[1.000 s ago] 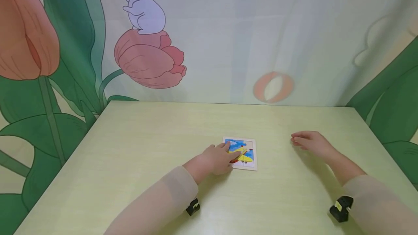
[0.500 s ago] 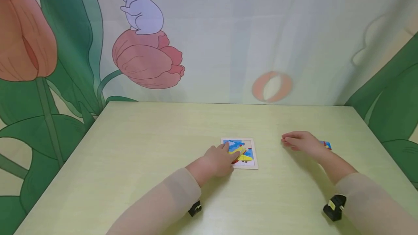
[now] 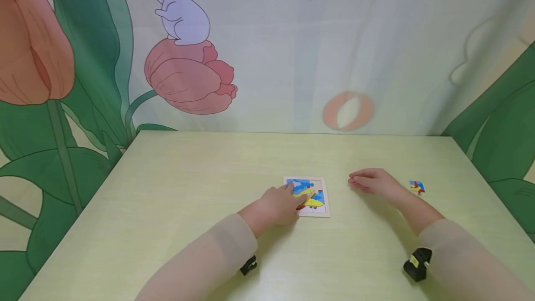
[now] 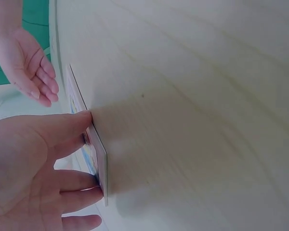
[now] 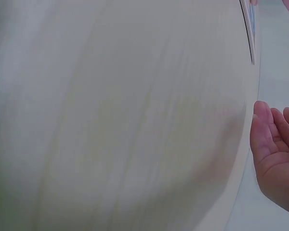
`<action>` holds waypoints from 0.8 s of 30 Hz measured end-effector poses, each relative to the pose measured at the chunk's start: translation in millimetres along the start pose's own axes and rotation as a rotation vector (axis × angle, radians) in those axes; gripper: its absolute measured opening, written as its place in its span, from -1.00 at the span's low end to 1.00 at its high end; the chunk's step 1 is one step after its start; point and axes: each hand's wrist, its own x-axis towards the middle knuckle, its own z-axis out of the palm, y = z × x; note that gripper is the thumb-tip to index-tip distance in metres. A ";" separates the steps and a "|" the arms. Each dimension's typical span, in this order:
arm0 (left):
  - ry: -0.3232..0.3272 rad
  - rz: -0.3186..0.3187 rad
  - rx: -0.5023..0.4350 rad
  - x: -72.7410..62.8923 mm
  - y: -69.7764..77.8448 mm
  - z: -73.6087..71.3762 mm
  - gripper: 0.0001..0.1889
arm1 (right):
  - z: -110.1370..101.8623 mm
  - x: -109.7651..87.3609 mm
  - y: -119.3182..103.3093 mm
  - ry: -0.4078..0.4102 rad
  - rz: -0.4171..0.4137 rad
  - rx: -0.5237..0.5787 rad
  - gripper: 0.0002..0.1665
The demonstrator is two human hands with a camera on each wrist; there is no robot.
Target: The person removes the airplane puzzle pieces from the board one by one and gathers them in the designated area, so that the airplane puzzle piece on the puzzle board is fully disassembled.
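Observation:
A small square jigsaw puzzle (image 3: 327,199) in a pale wooden frame shows a yellow airplane on blue sky; its upper right corner is bare. My left hand (image 3: 279,205) rests on its left side with fingers spread over the picture. In the left wrist view, the thumb of that left hand (image 4: 33,163) lies at the frame's edge. To the right, my right hand (image 3: 376,184) hovers above the table, loosely curled and holding nothing. The right wrist view also shows this right hand (image 5: 277,149) with its palm bare. Beyond the right wrist lies a loose puzzle piece (image 3: 417,186), blue, yellow and red.
The pale wooden table (image 3: 188,175) reaches back to a printed curtain (image 3: 267,50) with flowers and a rabbit. A black wrist camera (image 3: 418,264) hangs below the right sleeve, another camera (image 3: 248,265) below the left.
My right hand has moved left toward the puzzle, uncovering the loose puzzle piece that it hid before. The left hand stays on the puzzle.

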 end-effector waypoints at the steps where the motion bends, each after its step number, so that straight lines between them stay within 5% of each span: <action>1: -0.003 -0.002 -0.003 -0.4 0.5 -0.7 -0.42 | 2.1 1.0 -1.0 -0.001 0.003 -0.005 -0.48; 24: -0.019 -0.012 -0.016 2.7 -0.2 -0.1 -0.41 | 47.1 20.0 -33.4 -0.112 -0.029 0.054 -0.52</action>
